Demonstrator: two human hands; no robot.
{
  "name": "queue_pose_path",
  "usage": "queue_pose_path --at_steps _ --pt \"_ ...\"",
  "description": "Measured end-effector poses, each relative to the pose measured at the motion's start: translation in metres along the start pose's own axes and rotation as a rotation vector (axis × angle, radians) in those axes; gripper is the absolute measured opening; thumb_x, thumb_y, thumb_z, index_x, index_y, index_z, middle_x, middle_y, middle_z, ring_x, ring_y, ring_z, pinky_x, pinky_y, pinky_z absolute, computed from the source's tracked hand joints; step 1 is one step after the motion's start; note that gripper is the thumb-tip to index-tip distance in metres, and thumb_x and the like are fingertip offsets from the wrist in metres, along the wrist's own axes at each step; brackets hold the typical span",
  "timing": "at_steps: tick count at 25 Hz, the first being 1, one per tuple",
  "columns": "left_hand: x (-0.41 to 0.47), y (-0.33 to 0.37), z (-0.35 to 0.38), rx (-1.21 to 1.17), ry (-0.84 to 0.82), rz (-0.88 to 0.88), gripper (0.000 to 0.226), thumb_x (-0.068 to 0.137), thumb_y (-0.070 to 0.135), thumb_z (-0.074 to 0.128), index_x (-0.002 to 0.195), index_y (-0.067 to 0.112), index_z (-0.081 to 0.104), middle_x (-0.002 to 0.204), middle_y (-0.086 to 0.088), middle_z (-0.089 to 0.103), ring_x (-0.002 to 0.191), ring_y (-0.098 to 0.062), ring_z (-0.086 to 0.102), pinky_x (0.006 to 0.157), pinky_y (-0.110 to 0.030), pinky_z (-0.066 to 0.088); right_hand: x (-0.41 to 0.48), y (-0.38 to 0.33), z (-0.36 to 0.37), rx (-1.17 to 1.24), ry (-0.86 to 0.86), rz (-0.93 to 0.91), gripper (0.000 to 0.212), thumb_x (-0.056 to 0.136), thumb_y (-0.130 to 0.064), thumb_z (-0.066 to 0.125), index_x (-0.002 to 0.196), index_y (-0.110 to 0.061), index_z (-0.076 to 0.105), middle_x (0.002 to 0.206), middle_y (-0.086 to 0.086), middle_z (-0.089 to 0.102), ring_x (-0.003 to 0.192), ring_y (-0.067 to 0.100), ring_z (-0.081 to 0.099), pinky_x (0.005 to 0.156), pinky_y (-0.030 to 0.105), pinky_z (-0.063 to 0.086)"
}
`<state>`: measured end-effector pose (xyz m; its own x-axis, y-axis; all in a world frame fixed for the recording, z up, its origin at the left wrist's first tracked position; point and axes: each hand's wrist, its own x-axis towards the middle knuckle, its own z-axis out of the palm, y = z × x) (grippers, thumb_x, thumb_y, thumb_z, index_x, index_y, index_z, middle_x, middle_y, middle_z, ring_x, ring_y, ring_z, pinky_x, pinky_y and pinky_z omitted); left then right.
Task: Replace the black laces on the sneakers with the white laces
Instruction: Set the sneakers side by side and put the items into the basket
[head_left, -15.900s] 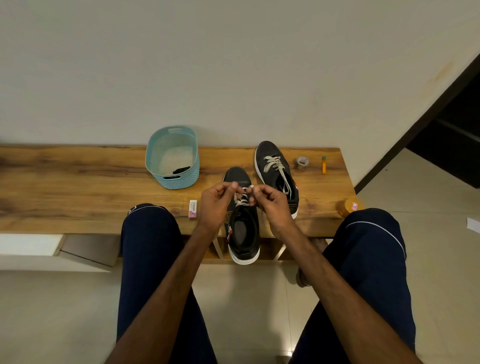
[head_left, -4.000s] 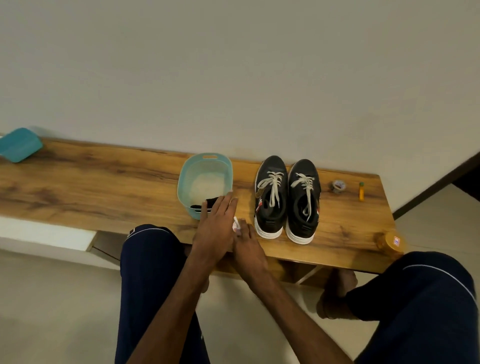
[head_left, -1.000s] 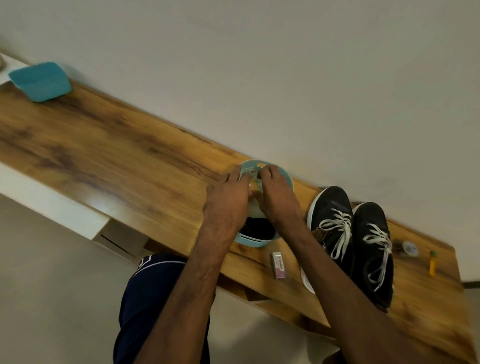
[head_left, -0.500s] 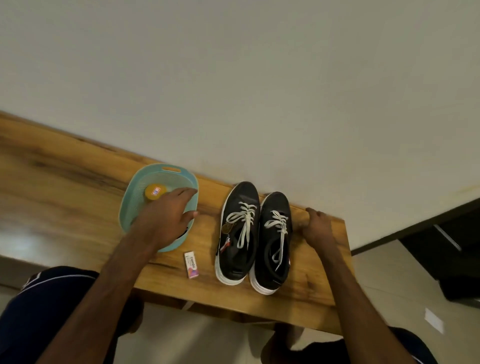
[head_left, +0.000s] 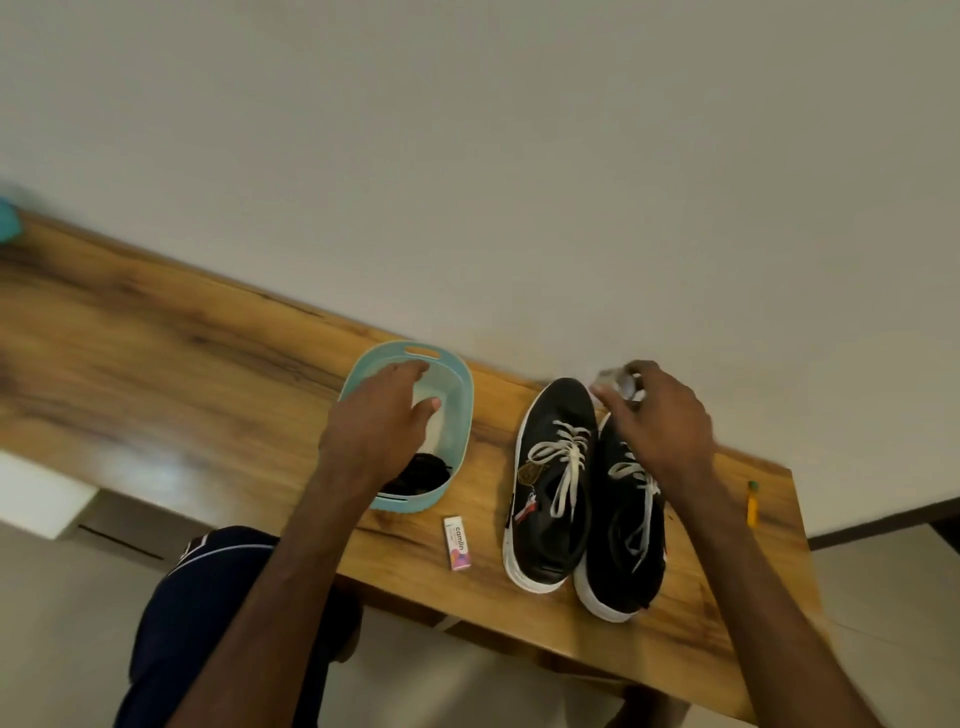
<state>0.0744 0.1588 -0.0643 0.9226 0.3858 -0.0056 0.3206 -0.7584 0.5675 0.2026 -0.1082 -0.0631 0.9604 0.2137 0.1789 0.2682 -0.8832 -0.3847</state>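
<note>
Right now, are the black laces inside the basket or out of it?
Inside: the black laces lie bunched at the near end of the teal basket.

Your black sneakers (head_left: 550, 540) sit side by side, toes toward the wall, both strung with white laces (head_left: 569, 457). The black laces (head_left: 422, 475) are bunched in the teal basket's (head_left: 464, 415) near end, just left of them.

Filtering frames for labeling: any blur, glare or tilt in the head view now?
Head view: bench runs tilted across the frame; its left end and the teal object at the edge are motion-smeared; soft glare on the wood left of the basket; right hand and its small grey roll slightly blurred; white laces on the sneakers and the eraser print read clearly.
</note>
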Motion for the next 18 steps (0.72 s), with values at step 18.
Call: queue_pose_path --at_steps 18 --pt "-0.004 -0.053 -0.029 0.323 -0.065 -0.295 0.044 0.095 0.012 0.053 0.137 0.015 0.044 0.132 -0.009 0.05 0.116 -0.025 0.051 0.075 -0.036 0.044 0.03 -0.167 0.141 -0.583 -0.392 -0.631 0.038 0.093 -0.008 0.054 0.13 -0.01 0.047 0.13 0.012 0.06 0.125 0.032 0.048 0.095 0.043 0.042"
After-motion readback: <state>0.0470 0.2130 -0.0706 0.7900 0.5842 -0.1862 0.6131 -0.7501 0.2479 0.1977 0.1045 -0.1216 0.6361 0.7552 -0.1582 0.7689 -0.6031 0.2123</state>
